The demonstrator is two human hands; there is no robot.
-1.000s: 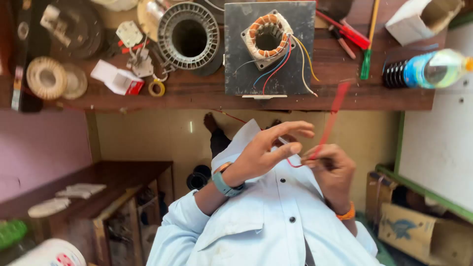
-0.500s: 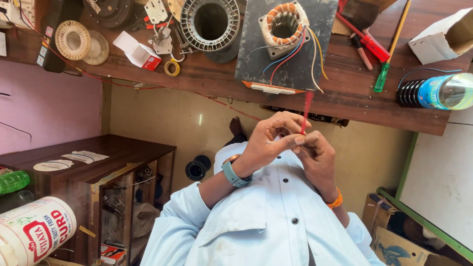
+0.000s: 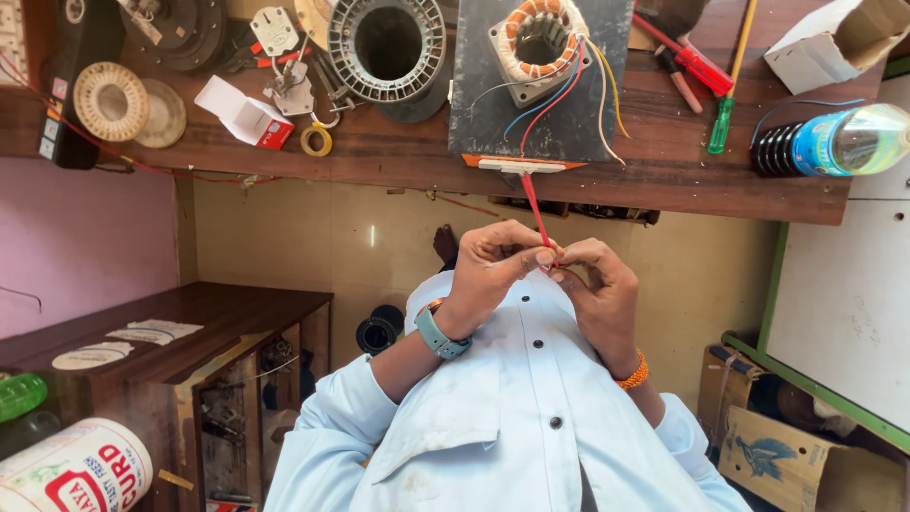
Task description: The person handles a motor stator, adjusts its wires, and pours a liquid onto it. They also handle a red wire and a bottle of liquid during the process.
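My left hand [image 3: 493, 265], with a grey-blue watch on its wrist, and my right hand [image 3: 599, 294], with an orange band on its wrist, meet in front of my white shirt. Both pinch the lower end of a thin red wire [image 3: 533, 210]. The wire runs up towards the edge of the wooden bench [image 3: 398, 156]. Above it on the bench lies a dark plate [image 3: 474, 114] carrying a stator with copper windings [image 3: 540, 38] and several coloured leads.
On the bench lie a round finned motor housing [image 3: 387, 45], a tape roll [image 3: 317, 140], a small white box [image 3: 245, 112], a wire spool [image 3: 110, 100], red and green screwdrivers [image 3: 720, 95] and a plastic bottle [image 3: 834, 140]. A wooden cabinet [image 3: 190, 332] stands at left, cardboard boxes [image 3: 796, 455] at right.
My hands have closed together on the red wire and its free end, earlier sticking up to the right, now points up at the bench. The view has shifted slightly.
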